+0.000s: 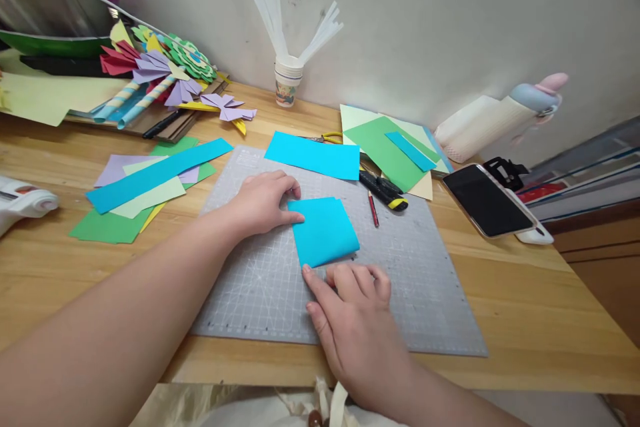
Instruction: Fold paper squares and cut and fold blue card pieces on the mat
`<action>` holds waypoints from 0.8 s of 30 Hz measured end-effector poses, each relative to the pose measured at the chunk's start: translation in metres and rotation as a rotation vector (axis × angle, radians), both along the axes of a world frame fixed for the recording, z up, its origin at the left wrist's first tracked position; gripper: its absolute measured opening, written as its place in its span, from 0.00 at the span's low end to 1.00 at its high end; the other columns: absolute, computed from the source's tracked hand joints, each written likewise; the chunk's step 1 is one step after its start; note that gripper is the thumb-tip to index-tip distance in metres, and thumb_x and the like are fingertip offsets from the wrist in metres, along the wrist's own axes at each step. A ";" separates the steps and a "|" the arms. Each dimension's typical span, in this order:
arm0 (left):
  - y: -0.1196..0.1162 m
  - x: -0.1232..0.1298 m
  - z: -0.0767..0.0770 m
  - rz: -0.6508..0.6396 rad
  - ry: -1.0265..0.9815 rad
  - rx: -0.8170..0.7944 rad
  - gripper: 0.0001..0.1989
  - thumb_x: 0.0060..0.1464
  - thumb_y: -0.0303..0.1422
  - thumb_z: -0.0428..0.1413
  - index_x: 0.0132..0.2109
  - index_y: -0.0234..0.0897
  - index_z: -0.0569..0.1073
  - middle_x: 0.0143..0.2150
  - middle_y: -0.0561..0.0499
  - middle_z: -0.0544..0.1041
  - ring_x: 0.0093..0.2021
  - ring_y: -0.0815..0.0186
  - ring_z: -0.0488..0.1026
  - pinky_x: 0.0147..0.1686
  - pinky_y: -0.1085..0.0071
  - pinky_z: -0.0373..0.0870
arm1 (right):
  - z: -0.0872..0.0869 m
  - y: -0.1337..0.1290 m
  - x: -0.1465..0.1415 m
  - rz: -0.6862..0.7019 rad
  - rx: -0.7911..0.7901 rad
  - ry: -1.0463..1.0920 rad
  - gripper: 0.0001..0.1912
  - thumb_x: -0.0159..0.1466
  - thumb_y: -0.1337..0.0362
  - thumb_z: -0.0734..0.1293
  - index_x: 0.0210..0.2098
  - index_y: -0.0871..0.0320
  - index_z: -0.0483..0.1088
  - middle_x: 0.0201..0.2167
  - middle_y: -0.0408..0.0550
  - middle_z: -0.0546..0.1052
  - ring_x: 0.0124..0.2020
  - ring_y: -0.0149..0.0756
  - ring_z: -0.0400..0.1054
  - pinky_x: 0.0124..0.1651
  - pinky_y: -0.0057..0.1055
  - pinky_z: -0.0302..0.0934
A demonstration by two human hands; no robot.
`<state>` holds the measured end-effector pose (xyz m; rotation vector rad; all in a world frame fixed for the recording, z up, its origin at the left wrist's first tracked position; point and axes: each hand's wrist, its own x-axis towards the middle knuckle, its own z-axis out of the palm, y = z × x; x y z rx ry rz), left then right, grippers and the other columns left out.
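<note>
A folded blue paper point(325, 232) lies on the grey cutting mat point(415, 293), its right side bulging a little at the fold. My left hand point(267, 203) pinches the paper's upper left corner between thumb and fingers. At the lower left corner, the index fingertip of my right hand point(350, 313) presses on the paper; the thumb is apart and the other fingers are curled. Above the folded piece sits a flat blue strip point(315, 157). A red pencil point(373, 209) and a black and yellow cutter point(384, 191) rest to the right.
Coloured paper sheets point(110, 223) with a long blue strip point(160, 175) lie left. Paper flowers point(155, 70) are at the back left, a paper cup point(289, 83) with white strips at the back. Green sheets point(385, 147), a phone point(487, 200) and a bottle point(500, 120) stand or lie right.
</note>
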<state>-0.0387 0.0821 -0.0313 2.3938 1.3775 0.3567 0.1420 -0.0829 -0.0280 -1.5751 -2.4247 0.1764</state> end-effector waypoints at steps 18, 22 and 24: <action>0.004 -0.001 -0.003 -0.005 0.004 -0.002 0.18 0.46 0.46 0.61 0.41 0.43 0.71 0.45 0.51 0.74 0.47 0.56 0.70 0.43 0.62 0.62 | 0.003 0.002 0.028 -0.223 -0.022 0.019 0.20 0.69 0.64 0.54 0.54 0.52 0.70 0.37 0.51 0.72 0.40 0.45 0.62 0.46 0.50 0.47; 0.004 -0.001 -0.003 -0.003 0.005 -0.007 0.17 0.46 0.46 0.60 0.41 0.43 0.71 0.45 0.50 0.74 0.47 0.56 0.70 0.43 0.61 0.62 | 0.002 0.002 0.036 -0.258 -0.005 0.019 0.20 0.69 0.64 0.53 0.53 0.52 0.70 0.36 0.51 0.71 0.39 0.45 0.62 0.46 0.50 0.48; 0.004 -0.001 -0.002 -0.004 0.005 -0.009 0.17 0.46 0.46 0.60 0.41 0.43 0.71 0.45 0.50 0.74 0.47 0.56 0.69 0.42 0.61 0.61 | 0.002 0.003 0.038 -0.269 -0.001 0.018 0.20 0.69 0.64 0.53 0.53 0.52 0.71 0.35 0.51 0.71 0.39 0.44 0.62 0.46 0.49 0.48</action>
